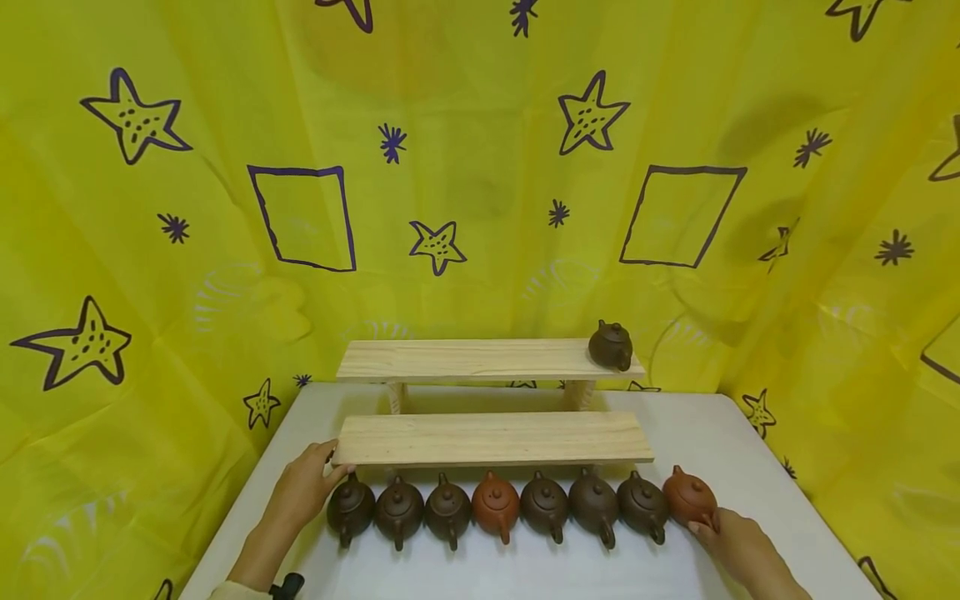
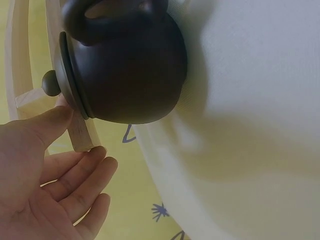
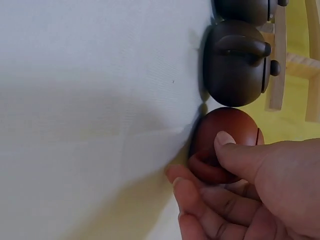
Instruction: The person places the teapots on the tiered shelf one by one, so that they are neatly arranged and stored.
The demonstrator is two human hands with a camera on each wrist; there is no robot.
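Note:
My left hand (image 1: 300,486) is at the left end of the lower wooden shelf (image 1: 491,437). In the left wrist view, its thumb and fingertips hold the shelf's corner, close beside the lid of a dark brown teapot (image 2: 125,70). My right hand (image 1: 742,550) grips a reddish-brown teapot (image 1: 688,493) at the right end of the front row. In the right wrist view, the thumb presses near its handle (image 3: 212,173) and the fingers curl on the handle's other side. A dark teapot (image 3: 235,75) stands right beside it.
Several more dark teapots (image 1: 447,506) and another reddish-brown teapot (image 1: 495,504) stand lined up before the lower shelf, handles toward me. On the raised back shelf (image 1: 465,358), one dark teapot (image 1: 611,344) sits at the right end. A yellow patterned curtain (image 1: 480,183) surrounds the white table (image 1: 697,425).

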